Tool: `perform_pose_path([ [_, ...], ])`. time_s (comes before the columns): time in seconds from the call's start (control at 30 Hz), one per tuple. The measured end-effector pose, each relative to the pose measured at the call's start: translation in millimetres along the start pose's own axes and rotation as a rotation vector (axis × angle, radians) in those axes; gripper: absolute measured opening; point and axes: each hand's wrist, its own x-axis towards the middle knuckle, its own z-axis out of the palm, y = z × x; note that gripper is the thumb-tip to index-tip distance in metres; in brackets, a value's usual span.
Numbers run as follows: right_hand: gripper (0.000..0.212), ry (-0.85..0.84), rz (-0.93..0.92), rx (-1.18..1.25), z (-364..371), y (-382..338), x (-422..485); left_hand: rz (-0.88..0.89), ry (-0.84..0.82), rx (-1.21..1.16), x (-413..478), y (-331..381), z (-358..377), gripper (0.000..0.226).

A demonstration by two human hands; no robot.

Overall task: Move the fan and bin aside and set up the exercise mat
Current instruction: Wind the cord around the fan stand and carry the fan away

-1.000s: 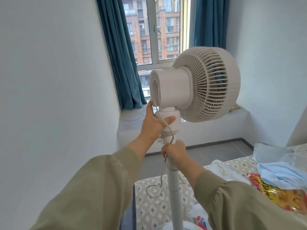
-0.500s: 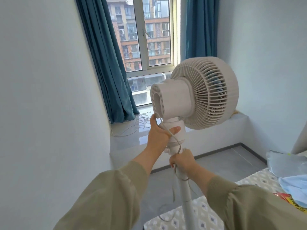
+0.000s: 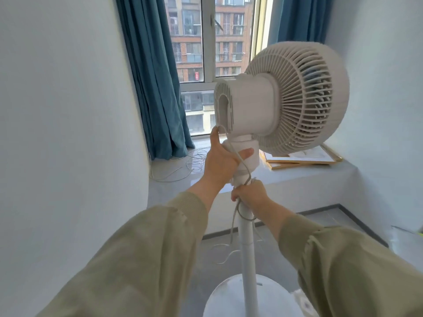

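Step one underway: left hand wraps the neck, right hand clenches the pole of white plastic pedestal fan, near grey window ledge; bin, mat unseen, pending

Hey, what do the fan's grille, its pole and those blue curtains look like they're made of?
Fan grille: likely moulded plastic, matte off-white, with thin uniform ribs. Fan pole: smooth white tube with a soft sheen, painted metal or plastic; cannot tell which. Curtains: woven fabric, matte teal, hanging in soft folds.
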Motion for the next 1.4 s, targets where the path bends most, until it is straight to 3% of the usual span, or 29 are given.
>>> perform_pose_path([
  [0.2,0.020,-0.078,-0.050,0.027,-5,-11,76,0.041,0.012,-0.009,60,-10,22,0.096],
  [0.4,0.022,-0.098,-0.019,0.013,-28,-13,149,-0.065,-0.061,0.004,109,-5,57,0.080],
  [0.47,0.021,-0.103,-0.034,0.003,-33,-10,167,-0.199,-0.177,-0.022,125,-4,53,0.073],
  [0.57,0.021,-0.132,-0.035,-0.005,-34,0,190,-0.327,-0.513,-0.173,148,-11,25,0.063],
  [0.67,0.023,-0.113,0.003,-0.002,-22,10,214,-0.344,-0.545,-0.315,181,-20,-6,0.078],
  [0.8,0.024,-0.088,0.037,-0.048,11,16,251,-0.126,-0.512,0.101,232,-13,-15,0.080],
  [0.97,0.018,-0.037,0.066,-0.108,60,18,287,0.022,-0.321,0.274,289,-24,-16,0.083],
  [1.1,0.019,0.022,0.135,-0.152,87,17,308,-0.014,-0.456,0.364,327,-50,-36,0.087],
  [1.2,0.022,0.041,0.171,-0.166,95,23,323,0.026,-0.543,0.469,347,-61,-40,0.075],
  [1.4,0.023,-0.001,0.207,-0.190,82,46,368,0.073,-0.519,0.536,365,-94,-9,0.057],
])
